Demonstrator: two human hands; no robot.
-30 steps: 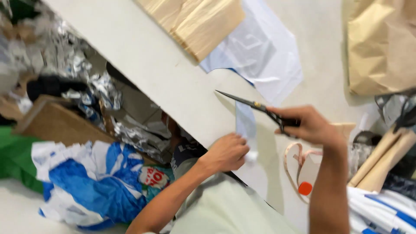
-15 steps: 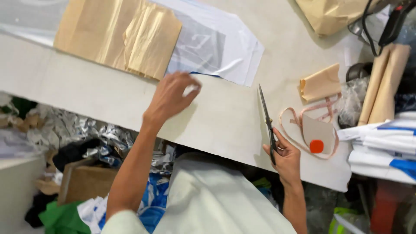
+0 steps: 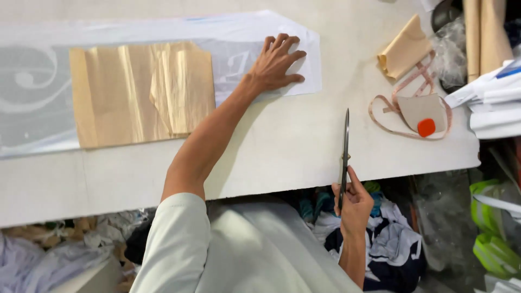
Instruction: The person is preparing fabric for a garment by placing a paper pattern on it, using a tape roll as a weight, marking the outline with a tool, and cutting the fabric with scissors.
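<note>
My left hand (image 3: 277, 62) lies flat with spread fingers on a sheet of thin white fabric (image 3: 293, 32) spread over the white table (image 3: 282, 146). A tan brown paper pattern piece (image 3: 135, 92) rests on that fabric, to the left of my hand. My right hand (image 3: 354, 203) grips the handles of long dark scissors (image 3: 345, 146) at the table's near edge. The closed blades point away from me over the table top.
A pink measuring tape (image 3: 380, 116), a grey card with an orange-red piece (image 3: 426, 127), and a folded tan paper (image 3: 404, 49) lie at the right. White folded items (image 3: 491, 103) and paper rolls (image 3: 491, 32) sit at the far right. Cloth scraps (image 3: 391, 244) pile below the table.
My left hand has reached farther out and now presses flat on the white fabric. The scissors in my right hand stay at the table edge. The view has shifted.
</note>
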